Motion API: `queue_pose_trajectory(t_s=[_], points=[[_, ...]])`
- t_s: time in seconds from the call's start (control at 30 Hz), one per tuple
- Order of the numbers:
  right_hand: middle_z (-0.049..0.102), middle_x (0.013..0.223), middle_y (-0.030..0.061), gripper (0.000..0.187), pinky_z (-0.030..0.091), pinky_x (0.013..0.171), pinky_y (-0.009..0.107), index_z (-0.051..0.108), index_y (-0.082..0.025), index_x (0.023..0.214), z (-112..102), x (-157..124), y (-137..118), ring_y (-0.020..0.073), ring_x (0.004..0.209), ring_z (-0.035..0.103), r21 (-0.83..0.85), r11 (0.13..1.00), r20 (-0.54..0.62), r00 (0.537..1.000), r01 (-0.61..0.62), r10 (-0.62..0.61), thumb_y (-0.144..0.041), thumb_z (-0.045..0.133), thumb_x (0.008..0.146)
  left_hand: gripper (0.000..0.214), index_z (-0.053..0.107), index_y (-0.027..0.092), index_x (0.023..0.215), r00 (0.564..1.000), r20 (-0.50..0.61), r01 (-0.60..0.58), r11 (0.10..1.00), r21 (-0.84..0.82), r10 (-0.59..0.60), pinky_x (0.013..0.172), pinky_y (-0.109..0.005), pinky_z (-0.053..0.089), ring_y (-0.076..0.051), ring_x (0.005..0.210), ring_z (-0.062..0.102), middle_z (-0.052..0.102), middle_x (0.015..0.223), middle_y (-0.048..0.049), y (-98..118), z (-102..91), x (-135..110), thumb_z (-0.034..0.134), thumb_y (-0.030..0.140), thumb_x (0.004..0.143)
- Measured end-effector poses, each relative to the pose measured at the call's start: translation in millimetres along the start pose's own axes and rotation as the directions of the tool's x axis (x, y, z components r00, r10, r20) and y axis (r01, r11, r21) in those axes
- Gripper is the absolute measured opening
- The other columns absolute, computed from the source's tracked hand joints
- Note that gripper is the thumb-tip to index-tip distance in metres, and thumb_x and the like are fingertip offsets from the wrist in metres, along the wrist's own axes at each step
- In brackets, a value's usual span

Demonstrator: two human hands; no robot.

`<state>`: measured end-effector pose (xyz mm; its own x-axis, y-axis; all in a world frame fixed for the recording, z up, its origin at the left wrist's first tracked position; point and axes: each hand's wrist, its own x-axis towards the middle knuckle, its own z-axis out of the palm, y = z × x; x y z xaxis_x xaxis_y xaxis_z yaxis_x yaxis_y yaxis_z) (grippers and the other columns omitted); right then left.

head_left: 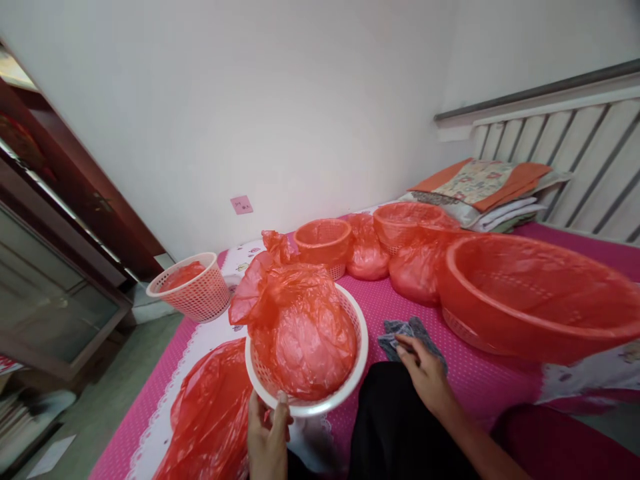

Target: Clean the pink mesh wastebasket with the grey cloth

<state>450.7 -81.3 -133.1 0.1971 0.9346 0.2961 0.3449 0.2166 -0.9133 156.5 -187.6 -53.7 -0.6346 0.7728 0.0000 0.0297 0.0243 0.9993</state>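
Observation:
My left hand point(270, 427) grips the near rim of a white plastic basket point(361, 353), with the thumb over the edge and the fingers outside. A crumpled red plastic bag point(310, 333) sits inside the basket, its loose top spilling over the far left rim. My right hand point(424, 370) is on a grey cloth point(417, 327) lying on the pink spotted cover, its fingertips closed on the fabric. Left of the white basket lies another red plastic bag point(215, 407), spread out loosely.
A pink basket point(200, 300) stands at the left edge near the wall. Red-covered baskets point(323, 243) and filled red bags point(367, 250) line the back; a large red-covered basket point(530, 333) is at right. Folded textiles point(480, 183) lie by the radiator point(560, 153).

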Motion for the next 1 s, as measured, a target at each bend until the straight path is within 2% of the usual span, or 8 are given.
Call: queue_pose_trajectory(t_s=[0.23,0.37,0.43,0.5,0.63,0.7,0.8,1.0], points=[[0.073,0.123,0.0108,0.043,0.056,0.098,0.047,0.064,-0.024,0.131,8,53,-105,0.0264,0.111,0.070,0.069,0.969,0.088,0.966,0.237,-0.242,-0.047,0.061,0.094,0.102,0.046,0.022,0.146,0.999,0.032,0.044,0.988,-0.145,-0.039,0.047,-0.026,0.040,-0.015,0.045,0.050,0.058,0.058,0.0059,-18,8.2,-22,0.083,0.069,0.064],[0.065,0.140,0.0138,0.060,0.043,0.114,0.055,0.061,-0.022,0.137,43,93,-116,0.0329,0.133,0.058,0.008,0.960,0.079,0.957,0.281,-0.280,-0.047,0.073,0.084,0.117,0.039,0.022,0.154,0.996,0.052,0.074,0.986,-0.148,-0.067,0.044,-0.030,0.039,-0.019,0.039,0.051,0.054,0.050,0.0071,-25,7.9,-28,0.084,0.073,0.058],[0.066,0.136,0.0156,0.063,0.043,0.113,0.057,0.061,-0.019,0.134,59,109,-120,0.0346,0.130,0.059,-0.008,0.967,0.084,0.963,0.256,-0.255,-0.043,0.078,0.078,0.120,0.039,0.023,0.154,0.996,0.045,0.084,0.986,-0.147,-0.078,0.042,-0.031,0.039,-0.020,0.037,0.050,0.052,0.048,0.0075,-27,7.1,-30,0.084,0.075,0.056],[0.071,0.122,0.0142,0.048,0.047,0.107,0.055,0.066,-0.017,0.121,70,117,-129,0.0326,0.118,0.064,0.013,0.966,0.091,0.962,0.258,-0.258,-0.035,0.076,0.077,0.118,0.039,0.023,0.153,0.995,0.050,0.093,0.985,-0.144,-0.087,0.041,-0.031,0.040,-0.019,0.036,0.049,0.052,0.047,0.0078,-29,5.8,-31,0.084,0.075,0.056],[0.071,0.097,0.0054,0.006,0.051,0.098,0.043,0.065,-0.021,0.089,68,101,-164,0.0233,0.099,0.066,0.200,0.897,0.057,0.909,0.395,-0.413,-0.023,0.062,0.083,0.121,0.035,0.023,0.154,0.992,0.069,0.118,0.982,-0.147,-0.109,0.040,-0.031,0.040,-0.019,0.034,0.049,0.054,0.049,0.0074,-30,3.5,-28,0.084,0.075,0.056],[0.071,0.103,0.0043,0.009,0.050,0.098,0.039,0.063,-0.022,0.091,58,81,-182,0.0211,0.102,0.065,0.342,0.857,0.069,0.899,0.386,-0.433,-0.019,0.059,0.083,0.123,0.037,0.022,0.154,0.993,0.061,0.114,0.982,-0.151,-0.105,0.040,-0.031,0.039,-0.020,0.035,0.049,0.053,0.047,0.0073,-30,2.8,-25,0.085,0.076,0.054],[0.067,0.087,0.0003,0.002,0.052,0.083,0.031,0.060,-0.022,0.088,38,51,-202,0.0169,0.086,0.064,0.510,0.829,0.226,0.894,0.231,-0.387,-0.022,0.061,0.087,0.116,0.042,0.022,0.151,0.993,0.068,0.102,0.980,-0.168,-0.092,0.042,-0.030,0.040,-0.019,0.037,0.051,0.052,0.045,0.0075,-28,2.0,-20,0.085,0.073,0.057],[0.063,0.082,-0.0006,0.017,0.049,0.072,0.026,0.060,-0.021,0.089,5,15,-207,0.0144,0.076,0.060,0.569,0.820,0.375,0.866,0.068,-0.331,-0.036,0.068,0.090,0.103,0.044,0.021,0.148,0.996,0.035,0.086,0.984,-0.155,-0.081,0.051,-0.026,0.047,-0.016,0.051,0.059,0.070,0.070,0.0010,-22,-3.9,-6,0.087,0.062,0.063]])
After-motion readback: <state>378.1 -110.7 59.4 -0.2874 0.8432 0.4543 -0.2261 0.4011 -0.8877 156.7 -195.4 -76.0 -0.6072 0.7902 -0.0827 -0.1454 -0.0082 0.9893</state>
